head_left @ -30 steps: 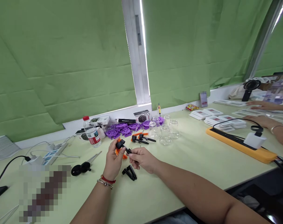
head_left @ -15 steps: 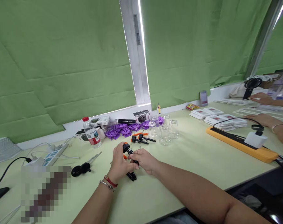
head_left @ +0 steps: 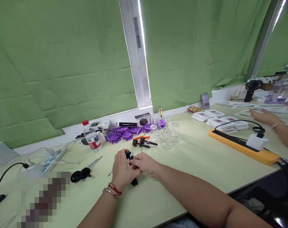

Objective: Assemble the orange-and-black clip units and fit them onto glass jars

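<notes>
My left hand (head_left: 122, 167) is closed around a black part with a rounded head and a touch of orange (head_left: 128, 154). My right hand (head_left: 145, 163) pinches the same part by its slim stem, just right of the left hand; the fingers partly hide it. Below both hands, black stem ends (head_left: 134, 182) stick out near the table. A thin metal rod (head_left: 110, 173) shows beside my left hand. Beyond the hands lie similar black parts (head_left: 140, 144) with orange bits. Several clear glass jars (head_left: 167, 142) stand behind to the right.
Purple plastic pieces (head_left: 113, 137) are heaped near the wall, beside a water bottle (head_left: 94, 142). Black discs with metal rods (head_left: 80, 174) lie at left. To the right are an orange power strip (head_left: 239, 148), card stacks (head_left: 221, 124) and another person's hand (head_left: 265, 117).
My left hand has turned further over the black part, covering more of it. Its head sits slightly lower. At far right, the other person's hands have shifted.
</notes>
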A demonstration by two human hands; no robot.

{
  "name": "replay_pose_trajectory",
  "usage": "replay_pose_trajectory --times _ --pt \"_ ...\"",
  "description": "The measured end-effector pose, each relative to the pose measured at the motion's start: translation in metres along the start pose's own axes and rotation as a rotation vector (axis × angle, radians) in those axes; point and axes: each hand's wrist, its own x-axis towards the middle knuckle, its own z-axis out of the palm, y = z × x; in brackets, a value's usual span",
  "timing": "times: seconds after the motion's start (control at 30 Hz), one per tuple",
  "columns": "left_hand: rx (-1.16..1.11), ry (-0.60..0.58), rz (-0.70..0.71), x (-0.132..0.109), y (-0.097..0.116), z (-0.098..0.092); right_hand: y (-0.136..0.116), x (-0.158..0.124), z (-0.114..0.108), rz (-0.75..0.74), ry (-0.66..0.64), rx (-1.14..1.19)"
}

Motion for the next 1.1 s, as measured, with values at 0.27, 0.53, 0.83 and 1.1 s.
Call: replay_pose_trajectory --times 0.27,0.53,0.83,1.1 --pt "0.075 -0.047 -0.147 0.008 -0.012 -0.002 -0.001 0.002 0.001 0.061 -0.09 -0.125" --pt "0.002 -0.128 -0.183 0.004 -0.009 0.004 0.004 0.0 0.002 0.055 -0.053 -0.083" --pt "0.042 -0.137 -0.193 0.002 -0.001 0.002 0.012 0.006 0.0 0.111 -0.061 -0.101" --pt "0.108 -0.094 -0.204 0.008 -0.009 0.002 -0.004 0.009 -0.017 0.018 -0.163 -0.303"
